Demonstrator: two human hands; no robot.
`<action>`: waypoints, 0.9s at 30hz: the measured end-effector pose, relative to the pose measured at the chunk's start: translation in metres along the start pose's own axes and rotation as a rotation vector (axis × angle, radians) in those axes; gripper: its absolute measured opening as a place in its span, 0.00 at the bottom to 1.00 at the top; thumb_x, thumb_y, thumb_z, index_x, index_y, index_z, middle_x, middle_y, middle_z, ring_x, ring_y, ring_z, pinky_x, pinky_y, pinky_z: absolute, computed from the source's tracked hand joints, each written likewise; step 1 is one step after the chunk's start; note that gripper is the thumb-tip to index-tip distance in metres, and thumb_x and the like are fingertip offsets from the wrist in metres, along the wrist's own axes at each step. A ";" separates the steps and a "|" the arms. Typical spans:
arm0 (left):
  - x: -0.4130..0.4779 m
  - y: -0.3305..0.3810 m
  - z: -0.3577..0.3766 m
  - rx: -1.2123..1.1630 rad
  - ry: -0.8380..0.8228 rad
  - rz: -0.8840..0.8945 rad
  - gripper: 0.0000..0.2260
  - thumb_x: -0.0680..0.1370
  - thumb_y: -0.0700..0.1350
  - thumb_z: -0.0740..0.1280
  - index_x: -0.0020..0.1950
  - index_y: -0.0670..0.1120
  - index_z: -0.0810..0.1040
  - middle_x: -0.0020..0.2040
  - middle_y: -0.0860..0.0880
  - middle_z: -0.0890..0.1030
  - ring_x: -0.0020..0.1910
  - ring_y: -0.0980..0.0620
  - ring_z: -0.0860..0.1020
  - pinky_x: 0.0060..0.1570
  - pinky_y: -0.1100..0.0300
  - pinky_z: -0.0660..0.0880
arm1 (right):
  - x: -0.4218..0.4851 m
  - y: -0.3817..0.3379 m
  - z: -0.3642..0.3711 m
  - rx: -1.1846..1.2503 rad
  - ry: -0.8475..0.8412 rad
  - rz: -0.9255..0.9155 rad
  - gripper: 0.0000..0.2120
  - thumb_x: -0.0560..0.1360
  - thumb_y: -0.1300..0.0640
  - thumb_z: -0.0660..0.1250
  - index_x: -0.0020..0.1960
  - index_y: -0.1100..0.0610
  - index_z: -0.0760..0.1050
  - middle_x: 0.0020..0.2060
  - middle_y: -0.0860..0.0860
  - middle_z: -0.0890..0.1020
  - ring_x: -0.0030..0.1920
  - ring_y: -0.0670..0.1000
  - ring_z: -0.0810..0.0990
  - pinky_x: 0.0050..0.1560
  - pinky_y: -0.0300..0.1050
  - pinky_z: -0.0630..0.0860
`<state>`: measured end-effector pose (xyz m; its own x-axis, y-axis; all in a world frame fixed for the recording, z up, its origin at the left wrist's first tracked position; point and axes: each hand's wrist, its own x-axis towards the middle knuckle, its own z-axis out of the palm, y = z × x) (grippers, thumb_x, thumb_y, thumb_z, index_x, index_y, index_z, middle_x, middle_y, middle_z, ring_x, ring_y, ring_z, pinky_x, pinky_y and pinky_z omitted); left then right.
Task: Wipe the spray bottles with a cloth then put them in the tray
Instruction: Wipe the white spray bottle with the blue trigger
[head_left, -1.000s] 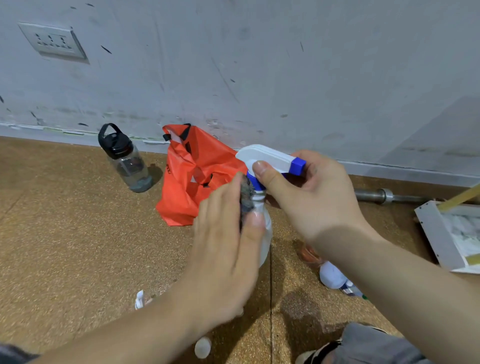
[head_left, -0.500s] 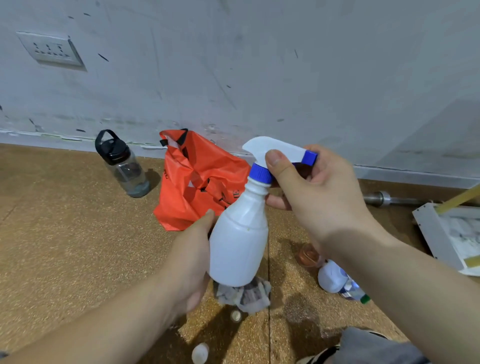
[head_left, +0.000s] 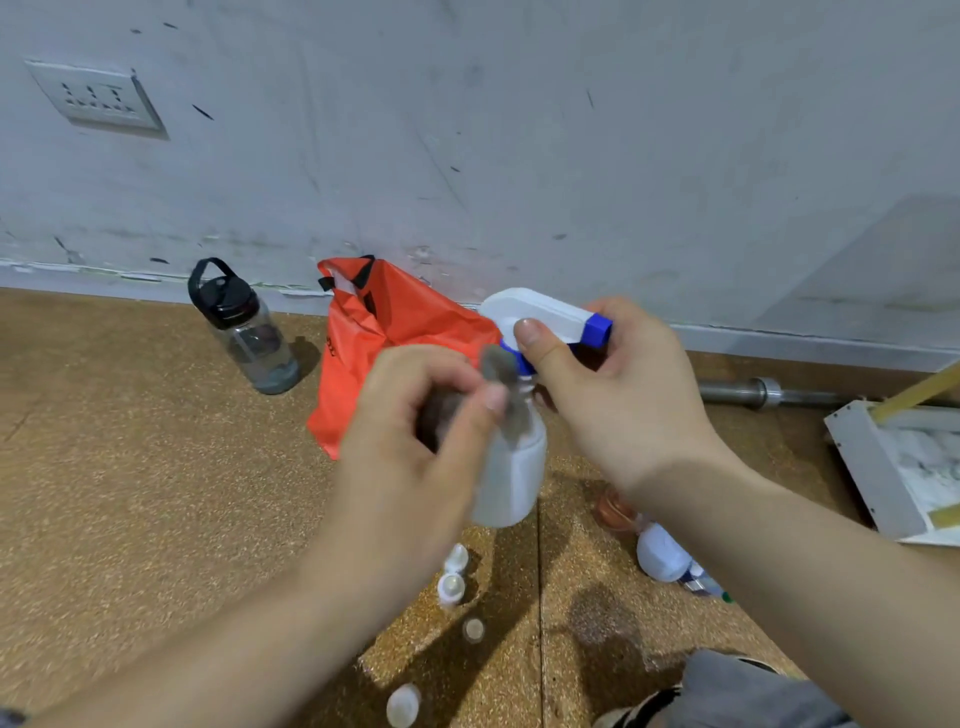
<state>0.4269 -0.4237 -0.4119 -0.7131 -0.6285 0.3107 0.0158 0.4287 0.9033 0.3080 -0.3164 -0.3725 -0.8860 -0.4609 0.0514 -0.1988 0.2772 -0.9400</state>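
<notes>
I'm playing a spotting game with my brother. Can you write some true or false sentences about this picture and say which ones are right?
1. The right hand holds the spray bottle by its top. True.
2. The left hand holds nothing. False: it holds a grey cloth against the spray bottle.
3. The spray bottle lies in the tray. False: it is held up above the floor, and the tray lies apart at the right edge.
4. A red bag sits by the wall. True.
5. The water bottle has a white lid. False: its lid is black.
</notes>
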 end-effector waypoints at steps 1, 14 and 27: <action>-0.007 -0.005 0.004 0.117 -0.074 0.086 0.01 0.79 0.50 0.72 0.48 0.54 0.82 0.57 0.56 0.77 0.59 0.55 0.77 0.57 0.56 0.74 | -0.003 -0.001 0.003 0.025 -0.015 0.016 0.22 0.75 0.44 0.74 0.46 0.63 0.74 0.39 0.68 0.80 0.33 0.57 0.76 0.40 0.58 0.77; -0.004 -0.055 -0.011 0.360 -0.277 0.279 0.21 0.86 0.56 0.55 0.79 0.54 0.67 0.72 0.53 0.67 0.72 0.50 0.69 0.71 0.50 0.68 | 0.012 -0.001 0.004 0.230 0.078 0.156 0.21 0.74 0.42 0.72 0.52 0.61 0.78 0.44 0.62 0.86 0.48 0.67 0.86 0.51 0.71 0.81; -0.018 -0.003 0.003 0.111 -0.195 -0.006 0.20 0.87 0.57 0.52 0.79 0.58 0.68 0.72 0.69 0.70 0.73 0.73 0.65 0.69 0.77 0.59 | -0.002 0.001 0.008 0.192 0.022 0.181 0.16 0.75 0.42 0.73 0.48 0.56 0.78 0.43 0.60 0.86 0.47 0.64 0.87 0.52 0.67 0.82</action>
<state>0.4375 -0.4119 -0.4214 -0.8350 -0.4988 0.2323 -0.0589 0.5007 0.8636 0.3130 -0.3218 -0.3764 -0.9093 -0.3989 -0.1183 0.0455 0.1873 -0.9813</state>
